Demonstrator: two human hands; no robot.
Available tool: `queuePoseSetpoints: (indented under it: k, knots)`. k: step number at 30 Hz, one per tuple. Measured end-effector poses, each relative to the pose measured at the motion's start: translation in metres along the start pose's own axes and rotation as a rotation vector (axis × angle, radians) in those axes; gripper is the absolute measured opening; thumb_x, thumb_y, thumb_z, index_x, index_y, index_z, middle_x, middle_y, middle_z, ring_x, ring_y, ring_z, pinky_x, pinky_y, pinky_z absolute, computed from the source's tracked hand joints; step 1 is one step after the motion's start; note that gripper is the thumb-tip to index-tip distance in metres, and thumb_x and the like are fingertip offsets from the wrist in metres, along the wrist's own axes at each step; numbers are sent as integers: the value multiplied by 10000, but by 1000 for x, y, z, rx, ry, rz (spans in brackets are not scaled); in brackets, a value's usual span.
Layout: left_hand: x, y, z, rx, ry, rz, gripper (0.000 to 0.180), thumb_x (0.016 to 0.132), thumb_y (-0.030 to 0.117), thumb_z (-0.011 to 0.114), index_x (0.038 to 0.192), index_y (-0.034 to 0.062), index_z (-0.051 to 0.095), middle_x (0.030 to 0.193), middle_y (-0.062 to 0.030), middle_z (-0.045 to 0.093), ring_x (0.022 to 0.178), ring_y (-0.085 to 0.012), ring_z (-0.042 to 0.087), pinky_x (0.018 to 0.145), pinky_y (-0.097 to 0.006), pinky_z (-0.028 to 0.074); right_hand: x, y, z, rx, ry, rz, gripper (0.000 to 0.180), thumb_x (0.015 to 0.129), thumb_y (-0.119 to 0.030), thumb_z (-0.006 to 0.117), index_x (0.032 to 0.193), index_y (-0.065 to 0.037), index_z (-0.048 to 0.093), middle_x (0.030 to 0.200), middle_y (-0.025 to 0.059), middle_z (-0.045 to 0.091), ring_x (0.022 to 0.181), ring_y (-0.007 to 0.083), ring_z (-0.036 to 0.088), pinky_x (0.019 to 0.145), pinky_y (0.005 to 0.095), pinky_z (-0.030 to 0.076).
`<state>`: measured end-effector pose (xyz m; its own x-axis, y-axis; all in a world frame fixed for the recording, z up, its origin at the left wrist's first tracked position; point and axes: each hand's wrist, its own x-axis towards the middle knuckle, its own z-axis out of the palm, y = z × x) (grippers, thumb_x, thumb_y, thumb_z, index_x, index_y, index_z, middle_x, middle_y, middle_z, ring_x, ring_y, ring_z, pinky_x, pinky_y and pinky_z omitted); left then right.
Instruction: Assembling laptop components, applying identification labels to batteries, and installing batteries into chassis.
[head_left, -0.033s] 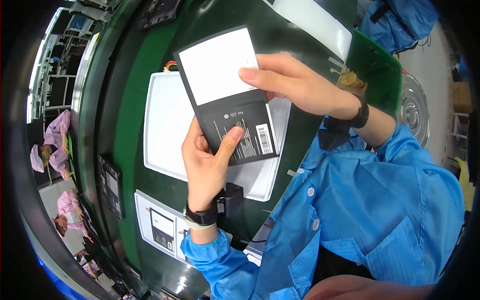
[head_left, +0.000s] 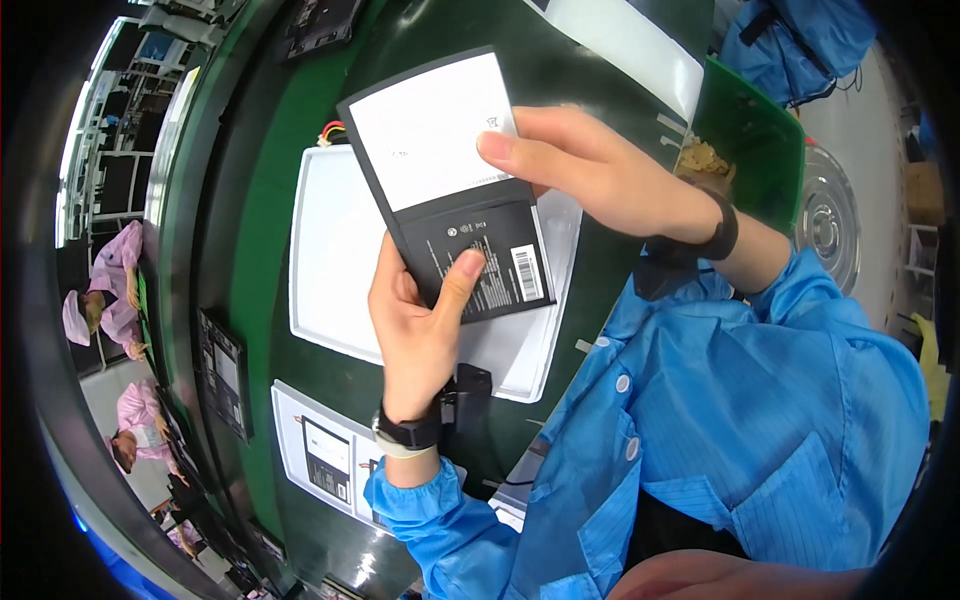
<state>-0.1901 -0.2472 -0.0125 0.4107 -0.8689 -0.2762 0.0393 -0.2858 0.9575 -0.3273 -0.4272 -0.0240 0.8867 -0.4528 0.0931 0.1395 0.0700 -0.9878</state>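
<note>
A shallow white rectangular plastic tray (head_left: 320, 270) with a raised rim lies on the dark green worktop (head_left: 440, 30), its pale floor showing around the hands. Nearer the person's left sleeve (head_left: 435, 520), a smaller white compartmented tray (head_left: 289, 437) holds a flat black-and-white rectangular piece (head_left: 326, 458) in one compartment; the next compartment is mostly hidden by the sleeve. At upper right, a green plastic bin (head_left: 765, 125) contains crumpled tan material (head_left: 704, 160). Over the larger tray, both hands hold a flat rectangular black pack (head_left: 430, 150) with a white upper panel and a printed lower half. The left hand (head_left: 412, 345) reaches up from below, its fingers closed to the pack's thickness, thumb on the printed face, the others curled behind the left edge. The right hand (head_left: 600, 180) comes in from the right, wrist nearly level, thumb flat on the white panel, other fingers going behind the right edge; how firmly they press cannot be told.
</note>
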Motion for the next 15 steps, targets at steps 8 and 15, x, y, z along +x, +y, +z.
queuePoseSetpoints:
  k: [8, 15]
  knots:
    - [8, -29, 21, -263, 93, 233, 390, 1115, 187, 479, 1441, -26, 459, 1222, -73, 678, 1047, -110, 655, 926, -269, 511, -1, -14, 16, -363, 191, -329, 474, 1030, -387, 601, 853, 52, 627, 633, 211, 580, 521, 377, 563, 497, 431, 417]
    - [1, -28, 15, -302, 71, 292, 413, 1125, 232, 462, 1451, -21, 444, 1250, -83, 656, 1096, -94, 601, 975, -264, 465, -4, -13, 19, -673, 275, -432, 547, 998, -449, 641, 1144, 71, 553, 610, 187, 571, 568, 413, 610, 542, 441, 481]
